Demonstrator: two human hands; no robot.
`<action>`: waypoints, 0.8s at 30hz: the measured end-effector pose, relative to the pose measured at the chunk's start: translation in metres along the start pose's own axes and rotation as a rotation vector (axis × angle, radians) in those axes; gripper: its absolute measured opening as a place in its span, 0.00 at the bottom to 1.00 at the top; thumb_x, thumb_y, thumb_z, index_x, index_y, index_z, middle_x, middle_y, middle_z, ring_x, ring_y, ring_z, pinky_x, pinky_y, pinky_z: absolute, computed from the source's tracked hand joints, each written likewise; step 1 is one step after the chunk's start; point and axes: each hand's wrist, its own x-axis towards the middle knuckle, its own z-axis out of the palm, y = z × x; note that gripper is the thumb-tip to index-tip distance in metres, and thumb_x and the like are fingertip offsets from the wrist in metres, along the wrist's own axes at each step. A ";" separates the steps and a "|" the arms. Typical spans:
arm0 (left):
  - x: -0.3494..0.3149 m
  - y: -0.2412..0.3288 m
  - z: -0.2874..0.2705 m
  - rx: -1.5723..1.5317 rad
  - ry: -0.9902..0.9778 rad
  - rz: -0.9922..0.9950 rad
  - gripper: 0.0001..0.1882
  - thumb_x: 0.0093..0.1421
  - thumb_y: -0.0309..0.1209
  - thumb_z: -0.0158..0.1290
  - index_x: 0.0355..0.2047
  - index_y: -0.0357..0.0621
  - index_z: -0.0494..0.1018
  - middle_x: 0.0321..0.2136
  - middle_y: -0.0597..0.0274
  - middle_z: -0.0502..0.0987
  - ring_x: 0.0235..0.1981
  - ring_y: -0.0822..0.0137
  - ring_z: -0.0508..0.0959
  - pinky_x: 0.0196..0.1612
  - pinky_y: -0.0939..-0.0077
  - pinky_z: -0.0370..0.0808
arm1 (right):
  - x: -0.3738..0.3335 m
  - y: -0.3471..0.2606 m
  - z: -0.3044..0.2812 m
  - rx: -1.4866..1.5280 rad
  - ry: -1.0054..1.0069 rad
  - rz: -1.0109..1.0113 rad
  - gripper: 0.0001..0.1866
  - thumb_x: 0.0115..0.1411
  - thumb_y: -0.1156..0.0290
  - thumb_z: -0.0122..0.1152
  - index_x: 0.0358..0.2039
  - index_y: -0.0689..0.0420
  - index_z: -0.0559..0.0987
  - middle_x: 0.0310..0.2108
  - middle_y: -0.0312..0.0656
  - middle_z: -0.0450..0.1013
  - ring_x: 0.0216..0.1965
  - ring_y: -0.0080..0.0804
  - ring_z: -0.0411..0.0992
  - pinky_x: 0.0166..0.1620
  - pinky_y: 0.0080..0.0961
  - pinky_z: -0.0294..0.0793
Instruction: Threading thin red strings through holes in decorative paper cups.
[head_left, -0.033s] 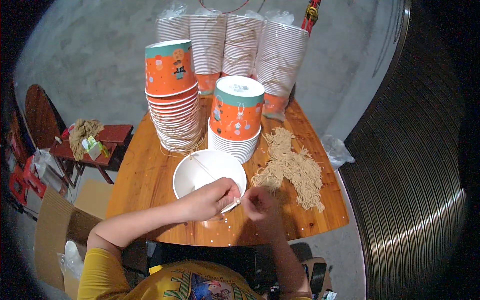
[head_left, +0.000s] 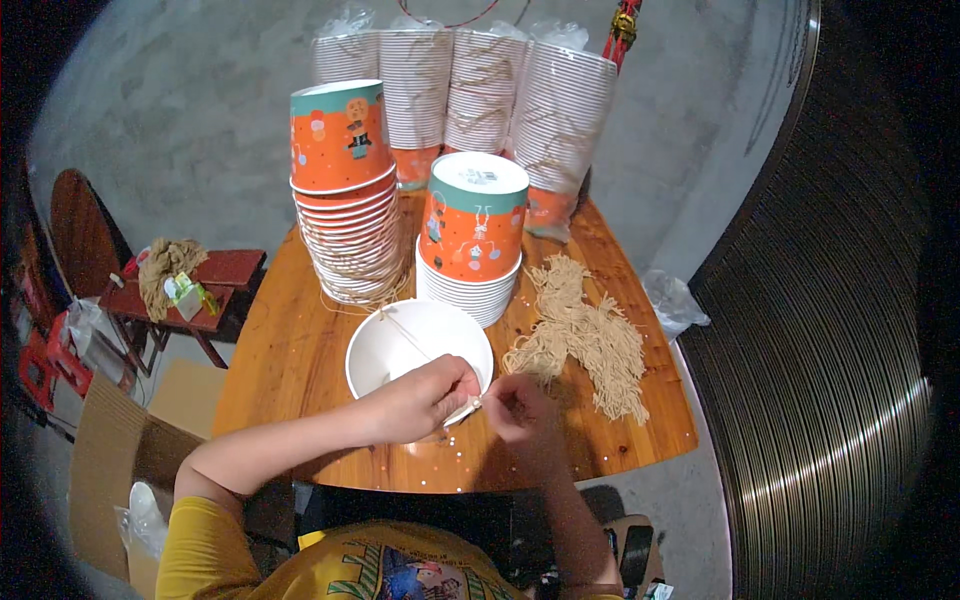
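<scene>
A white paper bucket (head_left: 415,335) rests on the wooden table in front of me, its open mouth facing up. My left hand (head_left: 425,398) is closed at the bucket's near right rim, pinching a thin beige string (head_left: 408,335). That string crosses the bucket's mouth from the far rim to my fingers. Just right of the rim, my right hand (head_left: 520,408) has its fingers curled in a pinch. A small pale bit shows between the two hands, but what the right fingertips hold is too small to make out.
Upside-down orange and green paper buckets form a tall string-draped stack (head_left: 345,200) and a shorter stack (head_left: 470,240). Beige strings (head_left: 590,345) lie heaped at right. Bagged bucket stacks (head_left: 565,110) line the back. A cardboard box (head_left: 125,450) and red bench (head_left: 230,268) stand left.
</scene>
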 end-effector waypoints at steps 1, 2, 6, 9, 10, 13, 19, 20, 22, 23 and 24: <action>0.000 -0.001 0.000 0.000 0.001 -0.001 0.08 0.63 0.28 0.44 0.41 0.40 0.63 0.31 0.57 0.68 0.32 0.65 0.71 0.37 0.74 0.70 | 0.001 0.000 0.000 -0.025 0.001 -0.010 0.04 0.54 0.79 0.56 0.30 0.58 0.71 0.25 0.30 0.67 0.26 0.15 0.64 0.31 0.16 0.65; 0.000 -0.001 0.001 0.057 0.035 0.038 0.06 0.63 0.28 0.44 0.39 0.40 0.64 0.32 0.55 0.67 0.33 0.62 0.71 0.38 0.72 0.71 | 0.001 -0.001 0.000 -0.051 0.003 -0.020 0.04 0.55 0.79 0.56 0.30 0.58 0.71 0.25 0.30 0.67 0.26 0.15 0.63 0.31 0.16 0.65; -0.001 0.010 -0.001 0.048 0.041 -0.010 0.04 0.62 0.27 0.43 0.36 0.40 0.64 0.34 0.52 0.66 0.33 0.59 0.73 0.35 0.69 0.73 | -0.001 0.001 0.000 -0.104 0.021 -0.033 0.04 0.55 0.78 0.56 0.29 0.58 0.70 0.25 0.30 0.67 0.27 0.15 0.63 0.32 0.17 0.65; 0.000 0.000 0.003 0.138 0.122 0.139 0.04 0.62 0.27 0.43 0.34 0.39 0.64 0.33 0.52 0.66 0.28 0.62 0.73 0.29 0.72 0.74 | -0.003 0.005 0.002 0.003 0.049 -0.010 0.04 0.54 0.79 0.56 0.30 0.58 0.70 0.25 0.31 0.67 0.27 0.16 0.63 0.33 0.16 0.65; -0.002 0.000 0.002 0.138 0.123 0.140 0.04 0.62 0.27 0.43 0.34 0.39 0.64 0.33 0.52 0.66 0.28 0.62 0.73 0.29 0.72 0.74 | -0.003 0.003 0.001 -0.005 0.046 -0.017 0.04 0.54 0.79 0.56 0.30 0.58 0.71 0.25 0.31 0.67 0.27 0.16 0.63 0.33 0.16 0.65; -0.001 0.008 0.001 0.034 0.061 0.026 0.05 0.62 0.27 0.43 0.34 0.38 0.63 0.33 0.52 0.66 0.27 0.62 0.73 0.28 0.72 0.73 | -0.004 0.002 0.001 -0.065 0.088 -0.073 0.05 0.53 0.79 0.57 0.30 0.58 0.71 0.24 0.31 0.67 0.26 0.16 0.63 0.32 0.16 0.66; -0.002 0.008 0.002 0.083 0.123 0.028 0.05 0.61 0.27 0.45 0.32 0.37 0.64 0.32 0.50 0.66 0.33 0.55 0.72 0.36 0.66 0.71 | 0.002 -0.039 0.006 -0.271 0.008 -0.062 0.07 0.49 0.78 0.62 0.28 0.58 0.73 0.18 0.33 0.66 0.19 0.19 0.63 0.23 0.19 0.64; -0.002 0.009 0.003 0.136 0.157 0.080 0.05 0.60 0.27 0.46 0.32 0.37 0.64 0.31 0.50 0.67 0.34 0.54 0.71 0.37 0.65 0.70 | 0.002 -0.040 0.007 -0.316 0.025 -0.108 0.07 0.48 0.78 0.63 0.27 0.58 0.73 0.17 0.34 0.65 0.17 0.21 0.63 0.21 0.20 0.62; -0.001 0.011 0.003 0.188 0.189 0.133 0.05 0.59 0.26 0.47 0.31 0.37 0.65 0.31 0.50 0.67 0.34 0.52 0.70 0.38 0.64 0.69 | 0.000 -0.033 0.010 -0.315 0.089 -0.141 0.07 0.47 0.77 0.63 0.25 0.58 0.73 0.17 0.35 0.65 0.17 0.22 0.63 0.21 0.20 0.62; -0.001 0.014 0.003 0.195 0.202 0.140 0.04 0.58 0.25 0.47 0.31 0.37 0.64 0.30 0.49 0.66 0.35 0.51 0.69 0.39 0.63 0.68 | 0.000 -0.030 0.011 -0.312 0.151 -0.173 0.06 0.47 0.77 0.63 0.24 0.58 0.73 0.17 0.36 0.65 0.17 0.24 0.63 0.21 0.21 0.62; -0.001 0.016 0.003 0.201 0.215 0.147 0.04 0.57 0.24 0.48 0.31 0.37 0.64 0.30 0.49 0.66 0.35 0.49 0.68 0.39 0.62 0.67 | 0.000 -0.028 0.011 -0.312 0.151 -0.172 0.06 0.47 0.77 0.63 0.24 0.58 0.73 0.17 0.36 0.65 0.17 0.24 0.63 0.21 0.21 0.62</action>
